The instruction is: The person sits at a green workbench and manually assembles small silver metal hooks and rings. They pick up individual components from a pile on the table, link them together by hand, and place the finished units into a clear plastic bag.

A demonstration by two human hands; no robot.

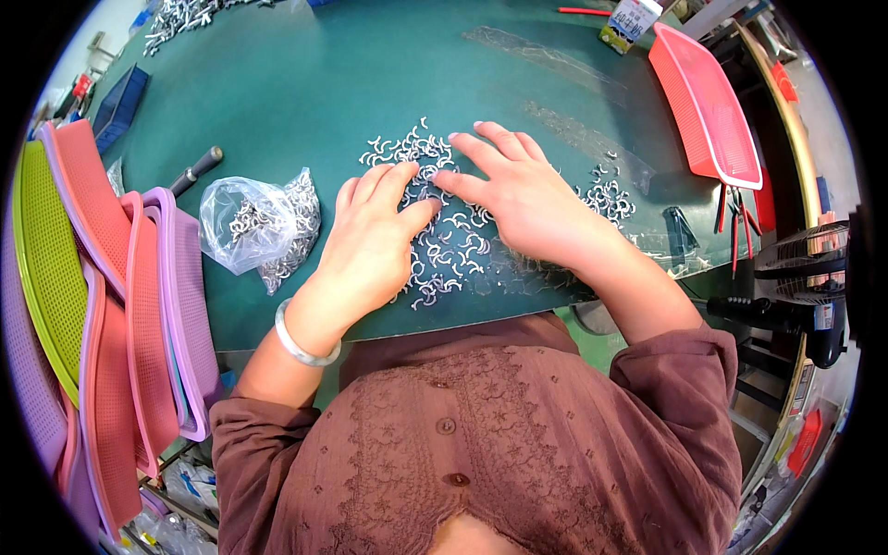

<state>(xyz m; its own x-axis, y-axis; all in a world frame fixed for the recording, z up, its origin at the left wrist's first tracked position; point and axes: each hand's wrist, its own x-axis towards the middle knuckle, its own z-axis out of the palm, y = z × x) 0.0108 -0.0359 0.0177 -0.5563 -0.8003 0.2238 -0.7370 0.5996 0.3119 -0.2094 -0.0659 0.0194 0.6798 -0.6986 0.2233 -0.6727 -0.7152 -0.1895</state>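
Observation:
Small silvery curved metal pieces (pixel 451 257) lie scattered in a loose pile on the green tabletop (pixel 370 83). My left hand (pixel 370 227) rests on the pile's left side, its fingers bent and its thumb apart from the forefinger. From the right, my right hand (pixel 518 190) reaches over the same pile with fingers spread. Its thumb and forefinger tips are among the pieces, close to the left fingertips. Neither hand shows a piece lifted. A second, smaller heap of curved pieces (pixel 608 201) sits beyond my right wrist.
Left of my left hand stands a clear plastic bag (pixel 245 227) of metal pieces, near a dark-handled tool (pixel 197 170). Stacked plastic baskets (pixel 111 333) crowd the left edge. A pink basket (pixel 705 106), small carton (pixel 629 24) and black fan (pixel 803 259) are at right.

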